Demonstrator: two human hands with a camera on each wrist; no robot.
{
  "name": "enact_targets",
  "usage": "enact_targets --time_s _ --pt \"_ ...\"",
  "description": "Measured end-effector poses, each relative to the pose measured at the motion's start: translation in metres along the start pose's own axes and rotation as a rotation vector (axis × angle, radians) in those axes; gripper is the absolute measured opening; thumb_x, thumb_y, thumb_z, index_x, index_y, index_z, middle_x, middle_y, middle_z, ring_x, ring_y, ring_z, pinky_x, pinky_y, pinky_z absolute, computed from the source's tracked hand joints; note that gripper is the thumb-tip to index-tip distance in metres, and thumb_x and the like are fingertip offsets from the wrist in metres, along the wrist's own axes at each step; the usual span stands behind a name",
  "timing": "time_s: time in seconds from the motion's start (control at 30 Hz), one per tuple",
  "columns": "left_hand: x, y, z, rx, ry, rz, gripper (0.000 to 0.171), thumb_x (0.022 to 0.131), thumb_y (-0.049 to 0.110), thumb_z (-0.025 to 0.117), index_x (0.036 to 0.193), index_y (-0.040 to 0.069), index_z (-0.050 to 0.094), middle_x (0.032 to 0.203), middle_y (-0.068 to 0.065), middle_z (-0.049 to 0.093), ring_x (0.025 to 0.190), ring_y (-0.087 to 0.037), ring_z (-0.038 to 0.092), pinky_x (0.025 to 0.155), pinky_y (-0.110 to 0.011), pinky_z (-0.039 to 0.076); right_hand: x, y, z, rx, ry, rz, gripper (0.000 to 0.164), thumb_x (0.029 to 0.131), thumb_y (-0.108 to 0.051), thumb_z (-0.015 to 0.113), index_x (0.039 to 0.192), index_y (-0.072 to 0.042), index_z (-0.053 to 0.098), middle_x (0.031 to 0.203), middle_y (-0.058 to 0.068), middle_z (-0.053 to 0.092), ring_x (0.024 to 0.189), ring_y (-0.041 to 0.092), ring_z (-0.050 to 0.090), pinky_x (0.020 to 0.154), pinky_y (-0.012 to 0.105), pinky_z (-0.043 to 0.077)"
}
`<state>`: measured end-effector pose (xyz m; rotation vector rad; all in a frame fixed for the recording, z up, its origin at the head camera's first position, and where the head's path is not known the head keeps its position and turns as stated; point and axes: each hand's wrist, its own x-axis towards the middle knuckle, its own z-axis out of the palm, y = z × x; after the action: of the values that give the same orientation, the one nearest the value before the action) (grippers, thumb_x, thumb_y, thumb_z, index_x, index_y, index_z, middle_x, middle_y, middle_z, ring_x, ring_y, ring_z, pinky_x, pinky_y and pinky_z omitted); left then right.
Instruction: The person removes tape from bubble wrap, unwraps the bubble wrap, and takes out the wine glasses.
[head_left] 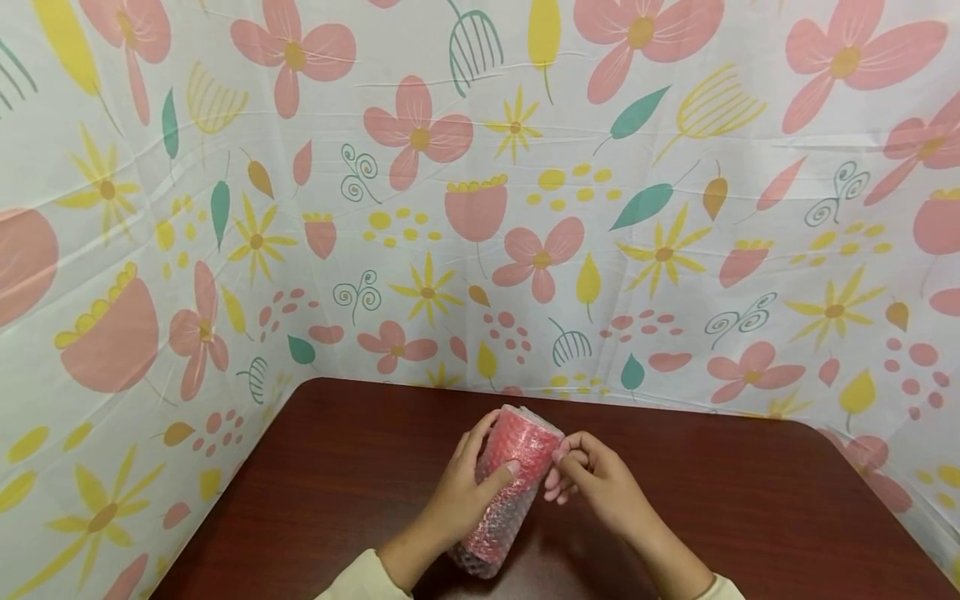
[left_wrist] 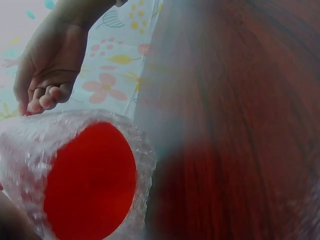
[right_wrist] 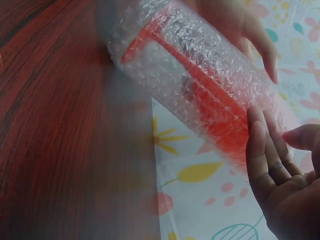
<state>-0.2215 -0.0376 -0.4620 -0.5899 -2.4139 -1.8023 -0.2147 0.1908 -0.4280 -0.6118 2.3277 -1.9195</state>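
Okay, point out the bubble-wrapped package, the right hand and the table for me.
Bubble-wrapped package (head_left: 514, 500): head view, on the middle of its wrapped side.
Right hand (head_left: 600, 483): head view, on the back of the hand.
Table (head_left: 352, 458): head view, on bare tabletop.

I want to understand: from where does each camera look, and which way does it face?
Head: worn on the head, facing forward and down at the bubble-wrapped cylinder, table and flowered sheet; left hand, right hand and pale sleeves show.
Left wrist: on that wrist, facing the cylinder's red end; right hand beyond, apparently part of left hand at lower left.
Right wrist: on that wrist, facing the cylinder's side; right hand near, left hand behind.
Both wrist views share the cylinder, table and sheet.
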Motion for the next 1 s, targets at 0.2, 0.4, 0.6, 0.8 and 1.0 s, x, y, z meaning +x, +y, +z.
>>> enact_targets --time_s 0.2,0.4,0.6,0.8,1.0 --pt "0.0008 -0.0012 -0.0023 -0.016 -0.013 -0.02 0.072 0.095 0.044 0.067 0.155 0.05 0.026 0.149 -0.011 0.046 0.125 -0.029 0.054 0.094 -0.043 0.053 -0.0001 0.0001 0.0003 -0.04 0.011 0.041 0.026 0.107 -0.014 0.048 0.112 0.011 0.046 0.091 0.033 0.067 0.074 0.024 0.073 0.066 0.04 0.061" --pt "0.0021 -0.0009 -0.0004 -0.036 0.009 -0.029 0.074 0.092 0.047 0.072 0.153 0.051 0.03 0.147 0.0 0.05 0.122 -0.023 0.055 0.091 -0.036 0.053 -0.001 0.0013 -0.0008 -0.08 0.01 0.046 0.023 0.107 -0.011 0.045 0.114 0.011 0.048 0.093 0.033 0.067 0.076 0.025 0.074 0.067 0.039 0.061" --pt "0.003 -0.0001 -0.0001 -0.02 0.035 -0.023 0.074 0.091 0.049 0.072 0.151 0.053 0.03 0.158 0.007 0.04 0.135 -0.022 0.05 0.101 -0.043 0.049 -0.0014 0.0 0.0005 -0.098 0.012 0.033 0.027 0.109 -0.014 0.042 0.119 0.01 0.049 0.096 0.031 0.068 0.081 0.028 0.074 0.07 0.04 0.061" --pt "0.0033 0.0 -0.0003 0.023 0.068 0.008 0.077 0.089 0.051 0.073 0.153 0.049 0.03 0.158 0.007 0.039 0.139 -0.022 0.046 0.106 -0.047 0.045 -0.002 0.0001 0.0002 -0.092 -0.02 0.005 0.03 0.111 -0.017 0.039 0.122 0.01 0.046 0.1 0.033 0.065 0.083 0.027 0.074 0.071 0.04 0.061" --pt "0.0031 0.0001 -0.0002 0.022 0.069 0.01 0.077 0.089 0.052 0.073 0.153 0.05 0.03 0.156 0.007 0.041 0.136 -0.02 0.048 0.105 -0.047 0.046 -0.0027 0.0007 -0.0019 -0.089 -0.063 -0.025 0.031 0.111 -0.019 0.036 0.123 0.009 0.042 0.099 0.032 0.064 0.082 0.028 0.074 0.07 0.038 0.06"
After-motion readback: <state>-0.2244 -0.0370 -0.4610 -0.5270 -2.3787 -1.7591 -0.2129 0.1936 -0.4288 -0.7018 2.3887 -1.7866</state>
